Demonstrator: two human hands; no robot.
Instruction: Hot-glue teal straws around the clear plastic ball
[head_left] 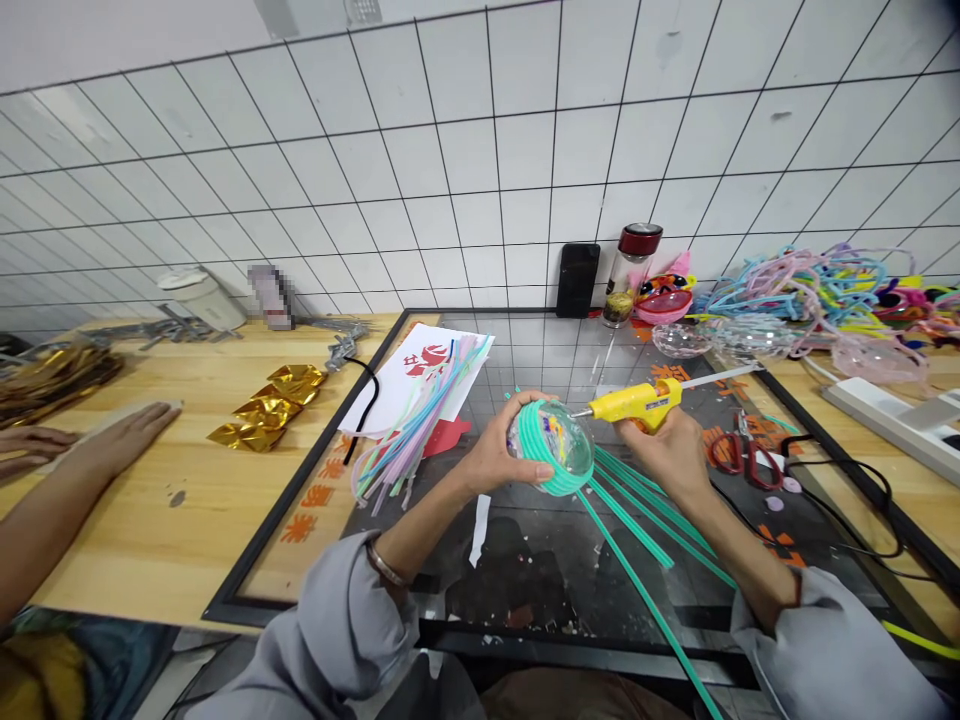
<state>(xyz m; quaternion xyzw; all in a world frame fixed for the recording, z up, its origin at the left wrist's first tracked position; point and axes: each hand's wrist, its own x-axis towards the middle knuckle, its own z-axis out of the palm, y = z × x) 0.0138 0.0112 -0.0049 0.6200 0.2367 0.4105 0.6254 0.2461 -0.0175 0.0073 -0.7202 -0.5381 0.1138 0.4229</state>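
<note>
My left hand (pixel 495 452) is closed around a clear plastic ball (pixel 576 440) wrapped in rows of turquoise fuzzy stems. In my right hand (pixel 670 452) is a yellow glue gun (pixel 637 402), a white glue stick (pixel 720 376) poking out of its back. The nozzle points left and meets or nearly meets the ball's upper right side; I cannot tell which. One long turquoise stem (pixel 649 605) trails from the ball down past the table's front edge. Several loose turquoise stems (pixel 637 520) lie on the glass beneath my right forearm.
Red-handled scissors (pixel 744 462) and black cables (pixel 874 490) lie at right, near a white power strip (pixel 892 425). Pastel stems (pixel 420 420) rest on white paper (pixel 390 385). A glass bottle (pixel 628 285) and phone (pixel 577 280) stand behind. Another person's hands (pixel 124 440) are at left, by gold foil (pixel 274 410).
</note>
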